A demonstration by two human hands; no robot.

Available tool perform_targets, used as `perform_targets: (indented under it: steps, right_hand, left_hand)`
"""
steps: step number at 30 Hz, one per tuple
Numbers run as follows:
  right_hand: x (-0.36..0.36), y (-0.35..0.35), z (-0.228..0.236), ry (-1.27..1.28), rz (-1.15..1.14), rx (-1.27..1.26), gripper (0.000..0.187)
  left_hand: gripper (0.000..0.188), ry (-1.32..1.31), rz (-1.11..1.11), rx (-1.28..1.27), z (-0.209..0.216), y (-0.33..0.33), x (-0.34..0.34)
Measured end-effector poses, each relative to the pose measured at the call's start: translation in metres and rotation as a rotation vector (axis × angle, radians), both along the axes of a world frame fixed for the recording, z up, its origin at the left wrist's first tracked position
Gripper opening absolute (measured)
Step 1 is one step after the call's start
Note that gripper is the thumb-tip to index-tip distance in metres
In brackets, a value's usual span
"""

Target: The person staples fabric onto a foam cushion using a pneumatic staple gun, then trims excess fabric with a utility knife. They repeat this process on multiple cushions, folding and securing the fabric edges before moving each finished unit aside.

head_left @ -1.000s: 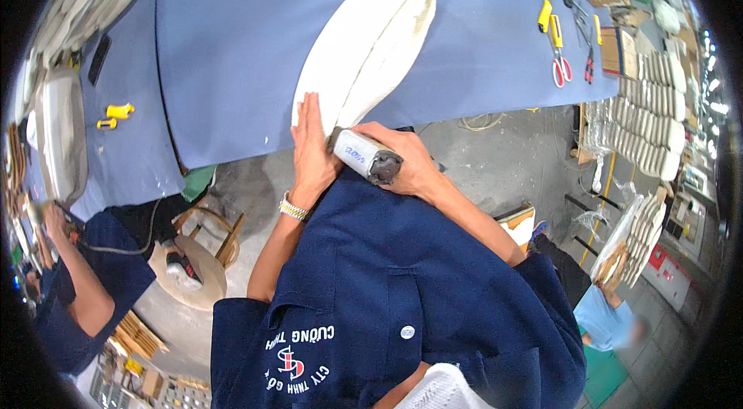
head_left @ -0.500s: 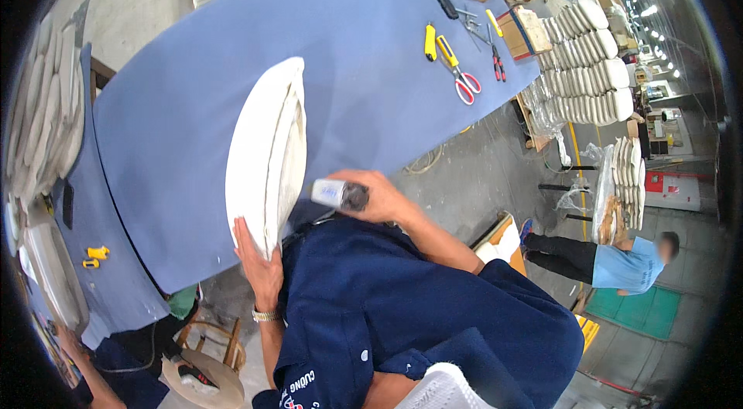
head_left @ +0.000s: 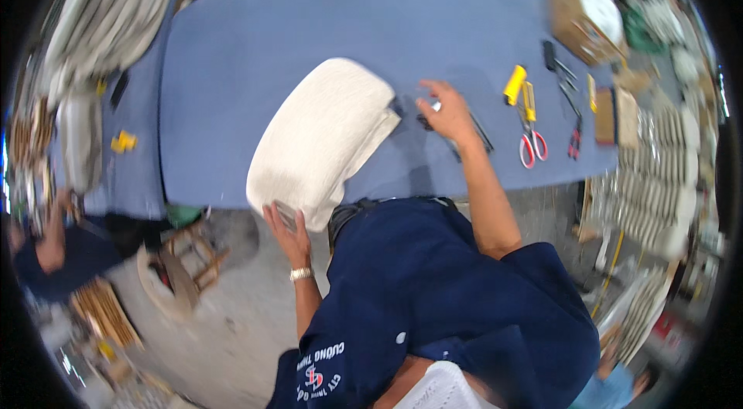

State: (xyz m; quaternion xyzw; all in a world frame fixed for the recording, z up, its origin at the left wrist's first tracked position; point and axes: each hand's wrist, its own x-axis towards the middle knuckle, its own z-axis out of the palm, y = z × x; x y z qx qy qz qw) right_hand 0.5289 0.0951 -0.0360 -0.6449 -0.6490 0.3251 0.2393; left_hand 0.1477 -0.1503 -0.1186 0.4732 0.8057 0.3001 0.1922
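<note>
A cream-white padded cushion with a folded, open-looking right edge lies tilted on the blue table, its near end jutting past the front edge. My left hand grips that near end, fingers spread along the cushion's border. To the right of the cushion, my right hand hovers low over the tabletop with thumb and fingers apart. Under and beside it rests a dark elongated tool, partly covered by the hand; its exact kind is blurred.
Right of my hand lie a yellow-handled tool, red-handled scissors and red-handled pliers. A cardboard box stands at the far right. Stacked cushions border the right side. A person's arm shows at left, near a wooden stool.
The cushion has gone from standing on edge to lying flatter, broad face up. My right hand has moved forward and right onto the table and opened from the grey-and-black tool. The view has turned.
</note>
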Motion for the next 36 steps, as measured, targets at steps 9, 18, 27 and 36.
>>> perform_targets:
  steps: [9,18,27,36]
  right_hand:
    - [-0.080,0.093,-0.098,-0.084,0.152,-0.092,0.062]
    - [-0.080,0.057,-0.081,0.519,-0.263,-0.022,0.046]
    - [-0.019,0.130,-0.039,1.050,-0.355,0.127,0.065]
    - [0.006,0.102,-0.028,0.948,-0.400,0.251,0.070]
  left_hand:
    - [0.071,-1.036,0.935,0.155,-0.026,0.003,0.019]
    - [0.036,-0.862,0.625,0.580,0.074,0.036,-0.047]
    - [0.061,-0.023,-0.362,0.308,0.249,0.107,0.044]
    - [0.069,0.172,-0.680,0.158,0.195,0.129,0.116]
